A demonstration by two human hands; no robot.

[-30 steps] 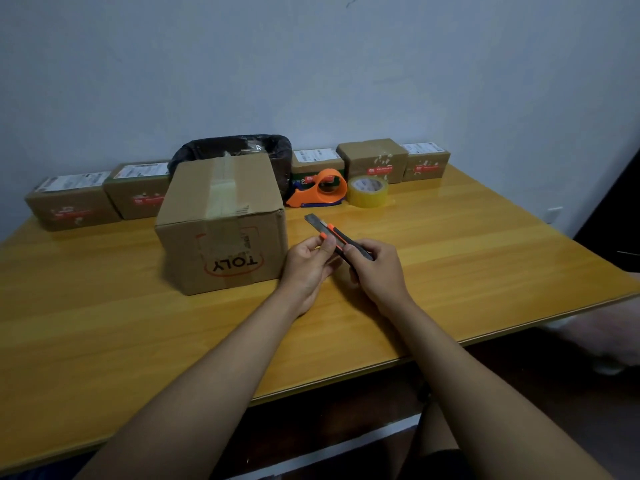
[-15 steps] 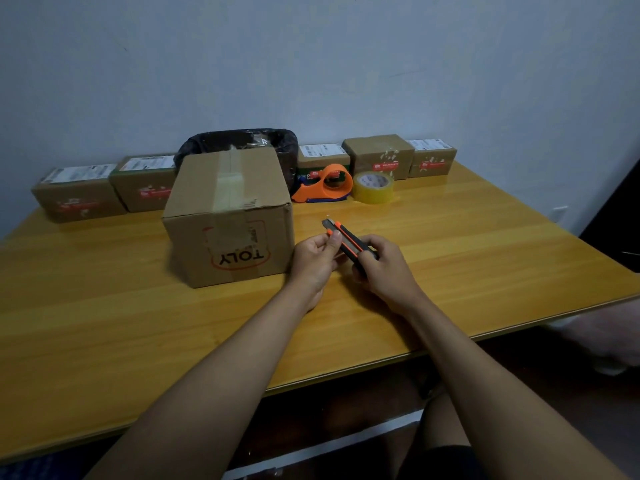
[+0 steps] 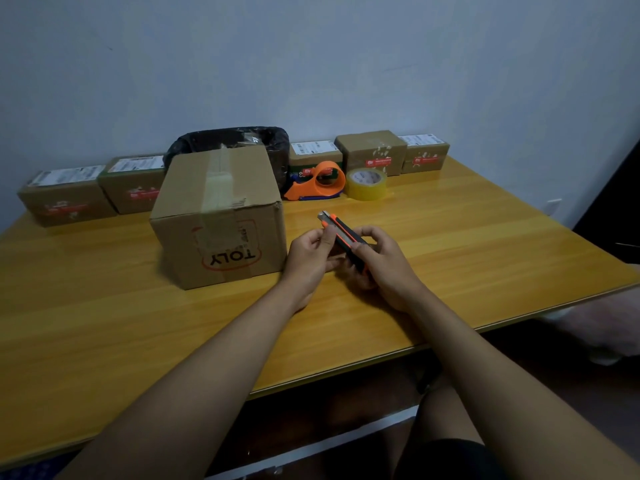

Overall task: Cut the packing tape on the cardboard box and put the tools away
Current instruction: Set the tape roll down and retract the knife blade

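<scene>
A brown cardboard box [image 3: 221, 216] stands on the wooden table [image 3: 450, 244], with a strip of clear packing tape [image 3: 218, 181] running over its top and down its front. Just to its right I hold an orange and black utility knife [image 3: 341, 235] in both hands, a little above the table. My right hand [image 3: 384, 265] grips the handle. My left hand [image 3: 310, 258] pinches the knife near its front end. Only a short metal tip shows at the front, with no long blade out.
Behind the box sits a bin lined with a black bag [image 3: 235, 143]. An orange tape dispenser [image 3: 317, 181] and a roll of yellowish tape [image 3: 366, 183] lie beside it. Small taped parcels [image 3: 65, 195] line the wall on both sides. The table's front edge runs close to my body.
The blade that stuck out of the knife a second ago has slid back into the handle. Both hands stayed on the knife beside the box.
</scene>
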